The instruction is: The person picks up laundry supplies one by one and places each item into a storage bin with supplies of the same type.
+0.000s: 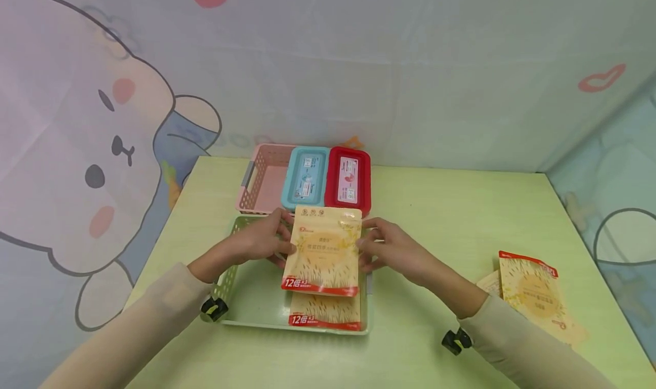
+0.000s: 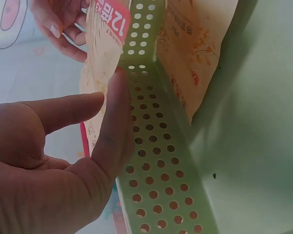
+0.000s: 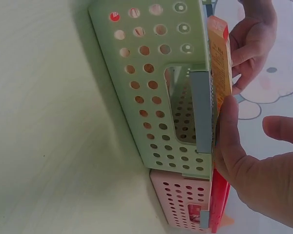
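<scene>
Over the green basket (image 1: 246,319), a cream packet (image 1: 323,246) with a red bottom band lies across my two hands' grip. My left hand (image 1: 258,238) pinches its left edge, thumb on the front and fingers behind. On the opposite edge my right hand (image 1: 397,248) holds it, fingertips along the side. A second packet (image 1: 328,309) of the same print lies in the basket's right part, mostly hidden under the held one. The left wrist view shows the left thumb and forefinger at the held packet (image 2: 100,53), above the perforated basket wall (image 2: 156,161).
Behind stands a pink basket (image 1: 248,202) holding a blue-lidded box (image 1: 306,178) and a red-lidded box (image 1: 348,178). More cream packets (image 1: 535,292) lie on the table's right side, partly behind the right forearm. A printed curtain (image 1: 410,93) hangs behind the table.
</scene>
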The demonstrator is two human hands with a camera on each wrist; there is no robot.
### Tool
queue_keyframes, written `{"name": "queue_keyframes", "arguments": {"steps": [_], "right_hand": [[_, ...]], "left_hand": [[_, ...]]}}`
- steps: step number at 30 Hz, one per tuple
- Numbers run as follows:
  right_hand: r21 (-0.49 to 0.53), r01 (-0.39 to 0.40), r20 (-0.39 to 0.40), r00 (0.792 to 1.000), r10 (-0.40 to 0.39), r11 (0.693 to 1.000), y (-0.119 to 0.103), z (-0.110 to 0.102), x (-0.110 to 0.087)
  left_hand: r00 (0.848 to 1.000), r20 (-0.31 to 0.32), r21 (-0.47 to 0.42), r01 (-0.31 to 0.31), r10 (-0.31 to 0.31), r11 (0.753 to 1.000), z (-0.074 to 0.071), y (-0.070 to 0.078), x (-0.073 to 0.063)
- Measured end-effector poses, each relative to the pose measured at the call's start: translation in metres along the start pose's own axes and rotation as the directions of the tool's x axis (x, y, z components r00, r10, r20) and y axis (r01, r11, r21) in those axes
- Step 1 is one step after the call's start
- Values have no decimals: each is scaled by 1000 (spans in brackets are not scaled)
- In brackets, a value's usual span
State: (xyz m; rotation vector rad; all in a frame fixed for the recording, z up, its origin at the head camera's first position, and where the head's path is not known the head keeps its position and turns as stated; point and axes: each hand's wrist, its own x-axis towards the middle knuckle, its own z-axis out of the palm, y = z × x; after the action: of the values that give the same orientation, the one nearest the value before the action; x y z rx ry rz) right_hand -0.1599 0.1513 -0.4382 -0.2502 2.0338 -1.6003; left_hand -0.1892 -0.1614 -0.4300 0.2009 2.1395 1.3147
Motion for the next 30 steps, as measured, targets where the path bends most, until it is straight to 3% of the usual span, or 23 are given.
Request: {"name": "queue_keyframes", "arguments": {"steps": [13,25,30], "right_hand": [[-29,-22,38,999,23,999,3,2,0],[-30,-11,90,996,14,999,1,5,-6],[-39,-32,76,997,35,999,-1,7,-7]], "left_hand": [[997,46,-8,65,-65,998,0,-4,-2],[995,67,9,72,-73,997,-1,-5,-6],[995,75,-8,67,-66,998,1,-6,-6]]}}
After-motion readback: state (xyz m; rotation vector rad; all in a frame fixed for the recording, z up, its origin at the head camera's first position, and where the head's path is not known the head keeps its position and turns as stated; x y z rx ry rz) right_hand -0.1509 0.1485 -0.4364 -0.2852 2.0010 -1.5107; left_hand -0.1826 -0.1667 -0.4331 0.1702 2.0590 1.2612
